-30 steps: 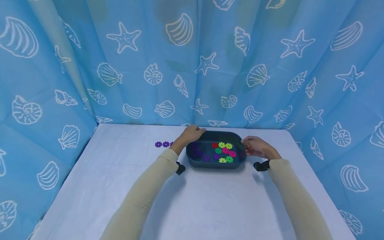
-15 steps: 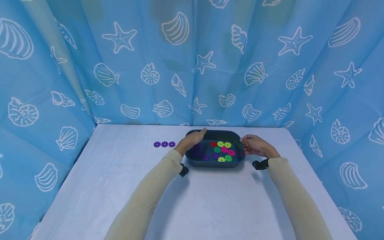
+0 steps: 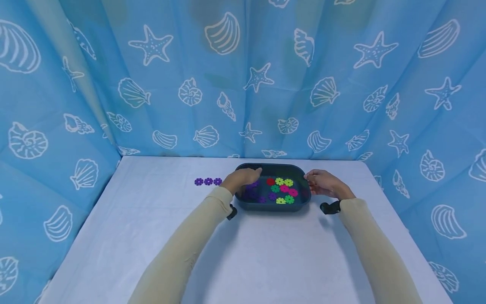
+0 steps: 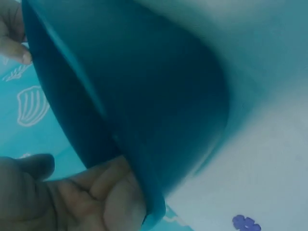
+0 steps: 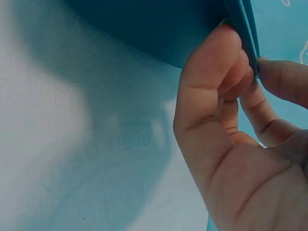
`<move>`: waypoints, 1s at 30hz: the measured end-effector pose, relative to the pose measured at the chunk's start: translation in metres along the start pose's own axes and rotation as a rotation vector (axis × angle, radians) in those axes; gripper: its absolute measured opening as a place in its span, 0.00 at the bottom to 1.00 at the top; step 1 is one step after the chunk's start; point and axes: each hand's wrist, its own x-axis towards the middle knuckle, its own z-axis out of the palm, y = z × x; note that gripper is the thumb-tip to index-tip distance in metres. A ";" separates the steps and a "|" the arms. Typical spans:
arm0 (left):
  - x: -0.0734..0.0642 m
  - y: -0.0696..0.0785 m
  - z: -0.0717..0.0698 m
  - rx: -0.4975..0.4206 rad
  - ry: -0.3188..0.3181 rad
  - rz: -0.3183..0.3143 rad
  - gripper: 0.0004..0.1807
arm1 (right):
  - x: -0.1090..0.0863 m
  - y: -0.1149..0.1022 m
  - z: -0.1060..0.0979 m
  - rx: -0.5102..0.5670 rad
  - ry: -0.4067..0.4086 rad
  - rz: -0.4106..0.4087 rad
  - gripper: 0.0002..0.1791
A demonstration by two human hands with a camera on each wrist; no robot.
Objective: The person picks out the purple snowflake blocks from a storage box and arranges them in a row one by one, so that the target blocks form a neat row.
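A dark blue-green plastic basin (image 3: 273, 207) stands at the back of the white table, with several flower-shaped discs inside: yellow (image 3: 279, 181), pink, red, green and purple. My right hand (image 3: 322, 184) pinches the basin's right rim between thumb and fingers, which the right wrist view shows close up. My left hand (image 3: 241, 178) reaches over the left rim into the basin, near the purple discs (image 3: 252, 192). In the left wrist view its thumb (image 4: 36, 166) is apart from the fingers, whose tips are hidden inside the basin wall. Nothing held in it shows.
Left of the basin, three purple flower discs (image 3: 208, 181) lie in a row on the white tabletop (image 3: 273, 257). A blue curtain (image 3: 152, 105) with shell and starfish prints hangs behind the table and along both sides.
My left hand has moved from the basin's back left rim down and into it. The right hand keeps its grip on the rim. The row of purple discs has become fully visible.
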 end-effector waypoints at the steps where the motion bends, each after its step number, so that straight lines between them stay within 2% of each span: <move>1: -0.001 0.001 0.001 -0.015 -0.023 -0.016 0.43 | 0.000 0.000 0.000 0.004 -0.001 0.000 0.20; 4: -0.002 0.002 0.005 -0.091 -0.050 -0.028 0.44 | 0.000 0.000 -0.001 0.012 -0.010 -0.002 0.21; 10: 0.001 0.004 0.010 -0.184 -0.012 0.104 0.43 | -0.002 -0.002 0.000 0.009 0.001 -0.007 0.19; 13: 0.003 0.005 0.010 -0.175 0.017 0.125 0.41 | -0.002 -0.003 0.001 0.015 0.002 0.001 0.19; 15: 0.003 0.004 0.010 -0.124 0.053 0.129 0.40 | -0.003 -0.003 0.001 0.013 0.000 0.006 0.19; 17: 0.004 0.004 0.010 -0.088 0.064 0.127 0.41 | -0.003 -0.003 0.001 0.010 -0.001 0.006 0.20; 19: 0.004 0.003 0.011 -0.095 0.018 0.134 0.44 | -0.003 -0.003 0.001 0.007 0.001 0.002 0.20; 24: 0.005 0.000 0.019 -0.237 -0.196 0.128 0.47 | -0.002 -0.002 0.002 0.005 0.015 0.008 0.20; 26: 0.007 -0.001 0.021 -0.283 -0.208 0.155 0.47 | -0.001 -0.001 0.003 0.003 0.017 0.011 0.20; 30: 0.011 -0.001 0.021 -0.346 -0.117 0.248 0.45 | 0.000 -0.001 0.004 0.001 0.012 0.009 0.20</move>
